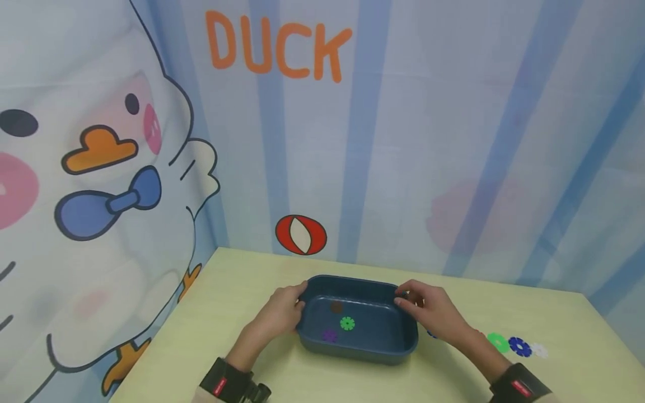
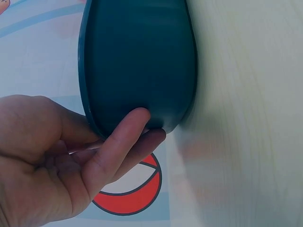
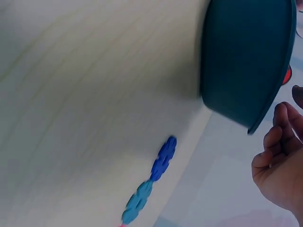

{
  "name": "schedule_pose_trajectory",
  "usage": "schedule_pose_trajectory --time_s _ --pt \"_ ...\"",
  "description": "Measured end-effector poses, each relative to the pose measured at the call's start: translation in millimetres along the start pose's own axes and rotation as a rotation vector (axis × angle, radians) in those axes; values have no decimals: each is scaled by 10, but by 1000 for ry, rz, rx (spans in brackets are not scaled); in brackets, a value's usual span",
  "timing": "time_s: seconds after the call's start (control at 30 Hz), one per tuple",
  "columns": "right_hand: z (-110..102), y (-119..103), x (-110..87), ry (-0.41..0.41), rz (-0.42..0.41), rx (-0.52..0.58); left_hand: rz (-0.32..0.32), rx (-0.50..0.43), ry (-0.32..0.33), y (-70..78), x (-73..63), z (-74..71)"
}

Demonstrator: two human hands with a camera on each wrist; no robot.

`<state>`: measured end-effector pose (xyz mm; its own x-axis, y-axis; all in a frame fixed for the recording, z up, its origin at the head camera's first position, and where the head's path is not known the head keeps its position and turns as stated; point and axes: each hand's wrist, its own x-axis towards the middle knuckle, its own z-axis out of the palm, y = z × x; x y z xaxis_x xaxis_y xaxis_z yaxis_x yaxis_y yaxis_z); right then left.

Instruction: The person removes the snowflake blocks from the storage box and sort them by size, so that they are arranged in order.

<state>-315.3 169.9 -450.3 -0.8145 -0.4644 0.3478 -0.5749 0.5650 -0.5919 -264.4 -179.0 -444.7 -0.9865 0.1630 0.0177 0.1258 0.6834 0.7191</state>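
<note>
A dark blue-green rectangular basin (image 1: 360, 351) sits on the table, with a brown disc (image 1: 336, 307), a green notched disc (image 1: 347, 323) and a purple one (image 1: 330, 336) inside. My left hand (image 1: 282, 309) holds the basin's left end, its fingers against the outer wall in the left wrist view. At the back right corner my right hand (image 1: 434, 308) hovers by the rim, fingers loosely bent. The right wrist view shows this hand beside the rim with nothing visible in its fingers.
Right of the basin, a row of notched discs lies on the table (image 1: 579, 336), partly hidden by my right forearm: a green disc (image 1: 498, 342), a dark blue disc (image 1: 520, 346) and a white disc (image 1: 540, 350) show. A printed curtain (image 1: 403, 140) hangs behind.
</note>
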Motion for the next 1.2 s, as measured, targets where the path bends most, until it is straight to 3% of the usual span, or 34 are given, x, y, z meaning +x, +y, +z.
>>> schedule_pose_trajectory --time_s 0.43,1.03,1.2 --pt "361 -246 284 -259 -22 -72 6 1 -6 7 -2 2" --pt "760 -281 415 -320 -2 -133 2 -2 -17 -40 5 22" --pt "805 -288 431 -328 -35 -145 1 11 -11 -32 10 3"
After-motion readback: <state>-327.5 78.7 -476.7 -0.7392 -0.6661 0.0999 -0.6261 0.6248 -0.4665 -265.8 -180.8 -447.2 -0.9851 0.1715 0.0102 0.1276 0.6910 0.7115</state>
